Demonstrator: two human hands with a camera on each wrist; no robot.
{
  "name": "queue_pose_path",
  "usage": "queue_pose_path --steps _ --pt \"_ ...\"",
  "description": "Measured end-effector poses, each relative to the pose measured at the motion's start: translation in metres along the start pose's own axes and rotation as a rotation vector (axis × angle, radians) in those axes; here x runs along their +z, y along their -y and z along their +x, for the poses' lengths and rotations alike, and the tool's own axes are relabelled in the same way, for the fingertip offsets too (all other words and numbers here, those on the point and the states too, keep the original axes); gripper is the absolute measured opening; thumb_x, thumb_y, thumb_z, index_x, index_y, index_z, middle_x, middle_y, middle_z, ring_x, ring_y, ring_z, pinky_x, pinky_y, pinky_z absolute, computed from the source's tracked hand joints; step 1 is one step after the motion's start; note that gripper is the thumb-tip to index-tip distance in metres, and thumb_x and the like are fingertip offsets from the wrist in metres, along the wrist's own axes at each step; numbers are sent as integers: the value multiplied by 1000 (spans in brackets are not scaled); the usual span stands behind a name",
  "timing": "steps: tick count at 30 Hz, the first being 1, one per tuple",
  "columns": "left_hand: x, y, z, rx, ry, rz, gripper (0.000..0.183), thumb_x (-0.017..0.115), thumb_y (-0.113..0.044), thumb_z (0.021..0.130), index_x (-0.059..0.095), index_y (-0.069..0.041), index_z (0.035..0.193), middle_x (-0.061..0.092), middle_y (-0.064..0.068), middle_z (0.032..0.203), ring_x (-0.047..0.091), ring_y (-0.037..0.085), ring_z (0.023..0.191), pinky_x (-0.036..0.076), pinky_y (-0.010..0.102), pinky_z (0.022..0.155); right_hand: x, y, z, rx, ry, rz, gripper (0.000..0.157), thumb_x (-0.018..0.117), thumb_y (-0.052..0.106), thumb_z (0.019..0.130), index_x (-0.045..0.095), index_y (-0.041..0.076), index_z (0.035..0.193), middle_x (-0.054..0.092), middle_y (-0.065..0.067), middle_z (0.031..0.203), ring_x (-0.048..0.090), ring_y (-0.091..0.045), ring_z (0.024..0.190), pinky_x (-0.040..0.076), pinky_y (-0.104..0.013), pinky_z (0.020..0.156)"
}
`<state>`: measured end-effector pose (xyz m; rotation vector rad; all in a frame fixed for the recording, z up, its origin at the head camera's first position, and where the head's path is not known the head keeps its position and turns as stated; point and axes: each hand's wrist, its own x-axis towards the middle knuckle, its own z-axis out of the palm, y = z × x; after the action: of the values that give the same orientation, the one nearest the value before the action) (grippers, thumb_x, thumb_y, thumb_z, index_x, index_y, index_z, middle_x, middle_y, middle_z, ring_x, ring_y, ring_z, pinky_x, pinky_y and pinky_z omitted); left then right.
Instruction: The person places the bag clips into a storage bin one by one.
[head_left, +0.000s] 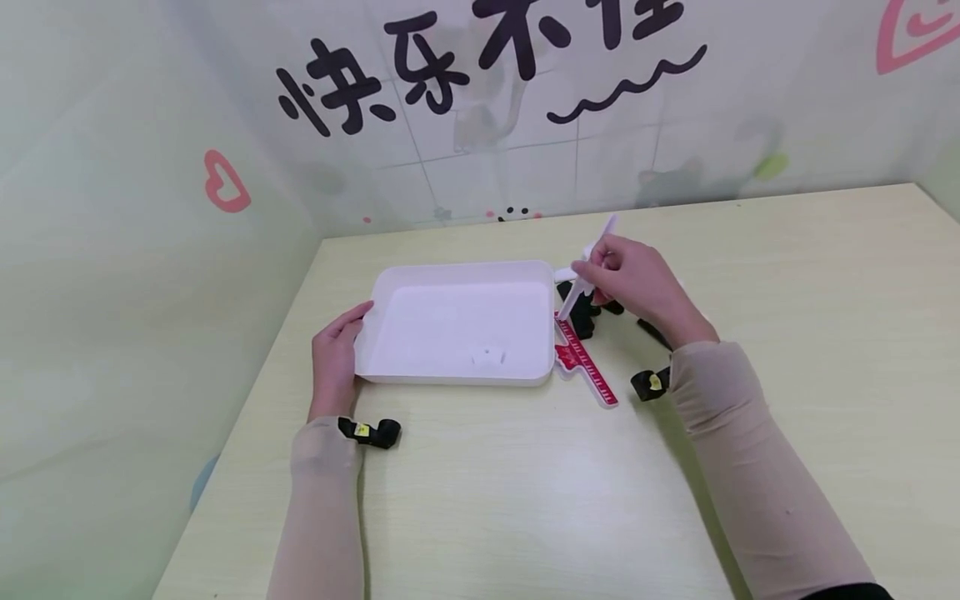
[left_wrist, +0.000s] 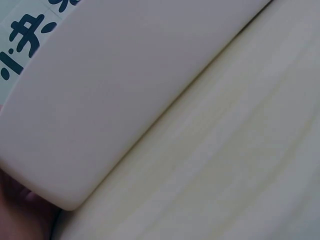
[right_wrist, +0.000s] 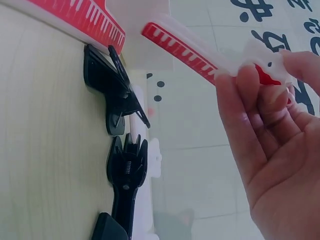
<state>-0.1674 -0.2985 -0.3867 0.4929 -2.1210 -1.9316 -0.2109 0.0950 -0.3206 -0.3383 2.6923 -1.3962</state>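
A white rectangular tray [head_left: 457, 333] sits on the table, and my left hand [head_left: 337, 354] grips its left end with the thumb at the rim. The tray's outer wall [left_wrist: 120, 100] fills much of the left wrist view. Just beyond the tray's right end, my right hand [head_left: 637, 279] pinches a white strip [right_wrist: 185, 47] with red, comb-like markings and a cartoon shape, raised above the table. A similar red-and-white strip [head_left: 588, 367] lies beside the tray. Near it are black spring clips [right_wrist: 127, 165], partly hidden by the right hand in the head view.
Another white piece [head_left: 564, 273] lies by the tray's back right corner. The pale wooden table [head_left: 510, 483] meets a printed backdrop [head_left: 480, 150] at the back. Each wrist carries a small black camera [head_left: 378, 433].
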Motion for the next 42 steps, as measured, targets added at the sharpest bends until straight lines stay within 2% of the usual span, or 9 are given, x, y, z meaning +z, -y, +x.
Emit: queue_pose_path --steps 7,14,21,25,29,33,36,39,42 --pt "0 0 0 6 -4 19 25 48 -21 93 65 -25 110 51 -8 124 41 7 117 36 30 95 7 -1 1 -21 -75 38 50 54 64 74 51 14 81 60 -6 69 61 -22 66 39 -33 58" --pt "1 -1 0 4 -6 34 25 47 -22 93 65 -26 110 51 -9 124 40 6 117 36 30 96 11 2 1 -114 -189 15 36 52 49 83 47 13 79 57 -9 68 55 -20 59 36 -32 48" --pt "2 -2 -2 -13 -7 32 25 47 -22 93 65 -26 110 51 -9 124 41 7 117 37 30 95 17 8 0 -167 -229 -6 25 50 36 87 48 12 79 50 -5 70 46 -19 62 35 -31 51" --pt "2 -3 -2 -20 -2 22 26 47 -21 93 65 -25 111 50 -8 125 41 7 117 36 30 95 22 12 -1 -174 -268 20 23 49 34 88 49 12 80 51 -4 72 46 -18 64 38 -30 52" --pt "1 -4 -3 -22 -2 28 26 46 -21 93 64 -26 111 50 -9 125 40 6 118 36 30 96 33 17 -1 -179 -222 75 26 48 39 89 51 14 84 55 -2 74 53 -18 64 45 -29 54" --pt "1 -3 -3 -18 -4 30 26 46 -21 93 64 -25 111 50 -9 125 40 6 118 35 30 97 48 20 0 -176 -158 38 27 47 42 89 53 15 87 56 -1 72 51 -18 63 42 -30 55" --pt "1 -3 -4 -17 -6 27 26 46 -21 93 65 -25 111 50 -9 125 40 6 117 35 30 96 58 23 -1 -134 -114 17 27 47 43 89 53 17 87 56 0 71 48 -17 63 40 -30 55" --pt "1 -3 -4 -19 -3 24 26 46 -21 93 65 -25 111 50 -9 124 41 7 117 36 30 95 66 25 -2 -80 -59 60 25 49 42 88 53 17 89 57 -2 71 53 -16 61 44 -30 54" --pt "2 -3 -4 -19 1 18 26 46 -21 93 64 -25 111 50 -9 125 41 7 116 37 31 95 74 27 -3 -31 -13 167 23 53 39 88 52 16 92 60 -4 74 59 -16 61 48 -30 58"
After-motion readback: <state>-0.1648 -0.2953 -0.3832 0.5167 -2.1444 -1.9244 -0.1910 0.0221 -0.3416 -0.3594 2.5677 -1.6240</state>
